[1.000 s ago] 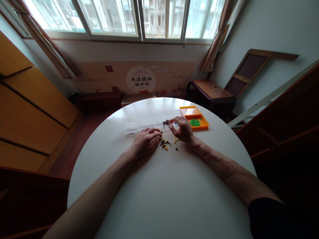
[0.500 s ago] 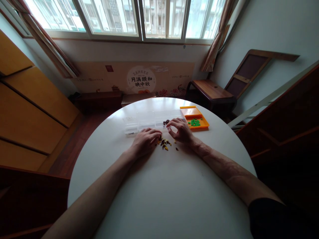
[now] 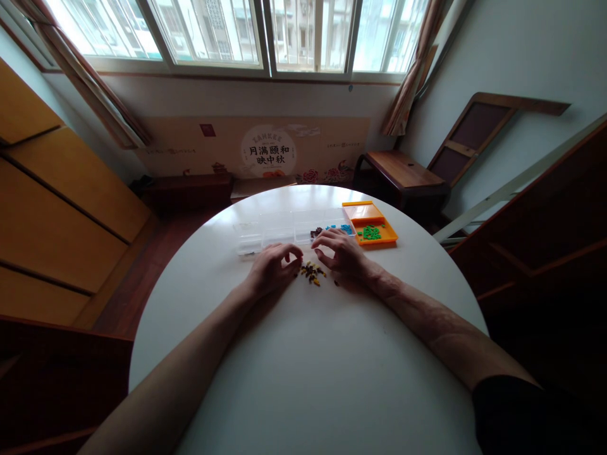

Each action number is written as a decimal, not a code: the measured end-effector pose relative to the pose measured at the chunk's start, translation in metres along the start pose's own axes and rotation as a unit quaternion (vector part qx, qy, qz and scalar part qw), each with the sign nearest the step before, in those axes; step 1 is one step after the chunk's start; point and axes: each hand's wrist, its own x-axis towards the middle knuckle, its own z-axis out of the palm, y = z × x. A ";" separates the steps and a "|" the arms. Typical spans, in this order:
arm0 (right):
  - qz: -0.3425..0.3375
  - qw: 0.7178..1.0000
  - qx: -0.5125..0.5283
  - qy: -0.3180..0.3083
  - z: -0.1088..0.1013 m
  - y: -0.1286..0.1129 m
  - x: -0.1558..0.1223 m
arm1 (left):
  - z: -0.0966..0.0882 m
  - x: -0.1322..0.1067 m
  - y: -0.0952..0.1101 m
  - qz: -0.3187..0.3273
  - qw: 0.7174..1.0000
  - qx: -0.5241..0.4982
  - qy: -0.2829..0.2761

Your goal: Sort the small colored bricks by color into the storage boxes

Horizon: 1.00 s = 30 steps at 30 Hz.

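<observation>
A small heap of dark and yellow beads lies on the round white table. My left hand rests just left of the heap, fingers curled with thumb and forefinger pinched near the beads. My right hand hovers just right of the heap, fingers bent and apart, nothing seen in them. Behind both hands lies a clear compartment box holding dark beads and blue beads. An orange tray with green beads sits at its right end.
A dark wooden side table and a leaning framed panel stand beyond the table at right. Wooden cabinets line the left wall. A printed cardboard sheet leans under the windows.
My right hand has drawn back from the clear box toward the bead heap, uncovering the blue beads. My left hand has raised and curled its fingers into a pinch.
</observation>
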 end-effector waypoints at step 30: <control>-0.058 0.997 0.018 0.043 -0.004 -0.010 0.003 | 0.005 0.002 0.005 -0.031 0.986 -0.155 0.060</control>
